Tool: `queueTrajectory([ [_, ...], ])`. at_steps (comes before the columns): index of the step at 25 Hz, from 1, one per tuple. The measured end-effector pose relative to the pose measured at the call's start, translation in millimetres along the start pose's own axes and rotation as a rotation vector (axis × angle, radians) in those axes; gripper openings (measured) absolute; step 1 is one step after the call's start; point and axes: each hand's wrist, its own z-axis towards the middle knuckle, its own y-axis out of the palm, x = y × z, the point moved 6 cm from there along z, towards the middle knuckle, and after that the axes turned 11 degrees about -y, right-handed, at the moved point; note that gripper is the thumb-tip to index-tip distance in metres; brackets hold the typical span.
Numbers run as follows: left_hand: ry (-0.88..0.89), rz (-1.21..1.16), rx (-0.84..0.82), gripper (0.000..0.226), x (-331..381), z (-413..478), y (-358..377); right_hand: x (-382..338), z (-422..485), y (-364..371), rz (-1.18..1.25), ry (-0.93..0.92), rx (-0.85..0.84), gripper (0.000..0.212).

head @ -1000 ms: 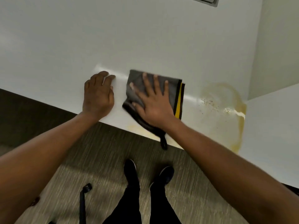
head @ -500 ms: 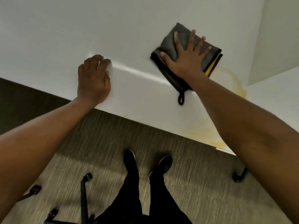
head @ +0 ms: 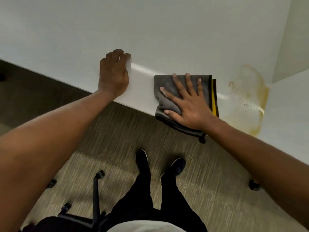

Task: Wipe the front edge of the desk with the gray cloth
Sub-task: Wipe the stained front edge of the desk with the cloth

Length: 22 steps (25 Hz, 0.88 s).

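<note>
The folded gray cloth (head: 168, 87), with a yellow stripe along its right side, lies on the white desk (head: 150, 30) and hangs over the desk's front edge (head: 142, 104). My right hand (head: 189, 104) presses flat on the cloth with fingers spread, the heel of the palm at the edge. My left hand (head: 113, 74) rests on the desk to the left of the cloth, fingers curled down onto the surface, holding nothing.
A yellowish stain with dark specks (head: 250, 97) marks the desk right of the cloth, near the seam with a second white surface (head: 291, 104). Below are carpet, my two black shoes (head: 142, 161), a chair base with castors (head: 97, 195) and another castor (head: 253, 185).
My right hand slid the cloth from farther back on the desk toward me, down to the front edge. My left hand stayed planted in place.
</note>
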Motion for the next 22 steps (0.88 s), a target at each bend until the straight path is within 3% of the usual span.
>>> queueTrajectory([
  [2, 0.000, 0.002, 0.012, 0.047, 0, -1, 1, 39, 11, -5, 0.000, 0.102, -0.012, 0.076],
  [4, -0.005, 0.000, 0.004, 0.049, -1, -1, 3, 61, 41, -8, 0.077, 0.409, 0.018, 0.080],
  [6, -0.013, -0.005, -0.017, 0.051, -3, -1, 5, 48, 74, -6, 0.164, 0.662, 0.040, 0.086],
  [7, -0.016, -0.005, -0.024, 0.051, -4, -1, 6, 32, 87, -5, 0.187, 0.705, 0.041, 0.087],
  [9, -0.009, -0.004, -0.029, 0.050, -5, -2, 6, -3, 94, -3, 0.174, 0.632, 0.032, 0.084],
  [12, -0.001, -0.006, -0.044, 0.049, -5, -2, 6, -33, 56, 1, 0.117, 0.316, 0.000, 0.074],
  [14, 0.006, -0.012, -0.047, 0.049, -5, -2, 5, -22, 22, 1, 0.075, 0.095, -0.034, 0.069],
  [16, 0.021, -0.004, -0.045, 0.048, -5, -2, 7, 18, -2, -4, 0.046, 0.006, -0.062, 0.067],
  [17, 0.026, 0.002, -0.040, 0.047, -5, -2, 9, 44, -6, -8, 0.060, 0.057, -0.066, 0.067],
  [19, 0.032, 0.006, -0.025, 0.045, -5, -2, 10, 92, -2, -18, 0.114, 0.342, -0.026, 0.066],
  [22, 0.051, 0.013, -0.016, 0.044, -2, -2, 9, 93, 17, -19, 0.181, 0.748, 0.060, 0.066],
])
